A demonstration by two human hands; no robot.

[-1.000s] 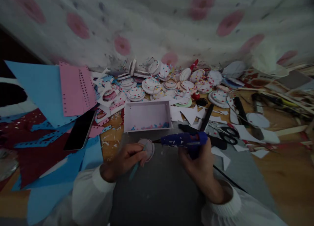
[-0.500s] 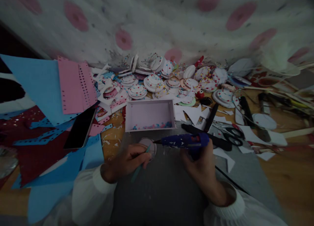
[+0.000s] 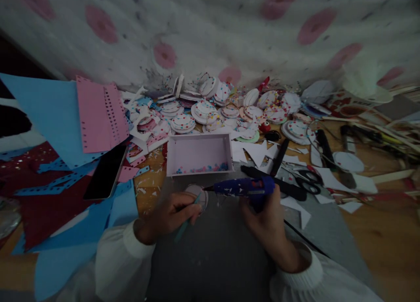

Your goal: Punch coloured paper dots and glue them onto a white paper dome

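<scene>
My left hand (image 3: 172,212) is closed on a small pale round disc (image 3: 203,198) and a thin teal stick-like tool (image 3: 181,232), whose exact kind I cannot make out. The stick slants between the fingers, with one tip over the disc. A blue hot glue gun (image 3: 241,187) is gripped in my right hand (image 3: 269,225). Its dark nozzle points left and ends at the disc's upper edge; whether it touches is unclear. Just behind stands an open white box (image 3: 200,137) with small blue and pink beads (image 3: 223,166) along its near side.
Many bead-dotted paper discs (image 3: 203,109) are heaped along the back. Scissors (image 3: 308,181) and white paper scraps (image 3: 256,153) lie to the right. A phone (image 3: 105,173), pink punched sheet (image 3: 101,116) and blue sheets (image 3: 121,205) cover the left. The gun's cord (image 3: 305,238) trails right.
The view has shifted slightly, moving the right-side things a little to the left. Both hands keep their hold, and the nozzle stays at the disc's upper edge.
</scene>
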